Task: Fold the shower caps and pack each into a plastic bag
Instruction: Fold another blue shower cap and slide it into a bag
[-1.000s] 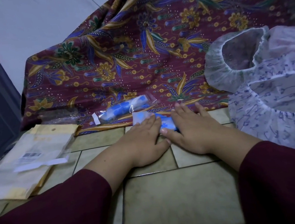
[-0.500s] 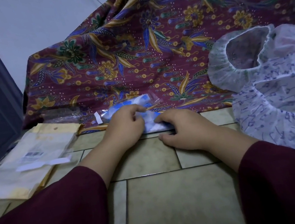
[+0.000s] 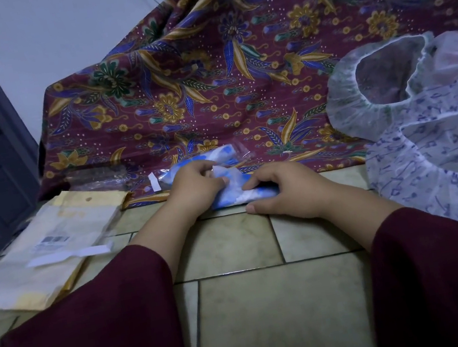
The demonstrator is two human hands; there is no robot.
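Blue-and-white shower cap (image 3: pixel 239 193) sits on the floor tile, squashed into a tight bundle between curled fingers, left hand (image 3: pixel 195 187) pinching its upper fold, right hand (image 3: pixel 281 191) gripping the end, probably so it stays small enough to bag.

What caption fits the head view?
Both hands grip a folded blue-and-white shower cap on the tiled floor.
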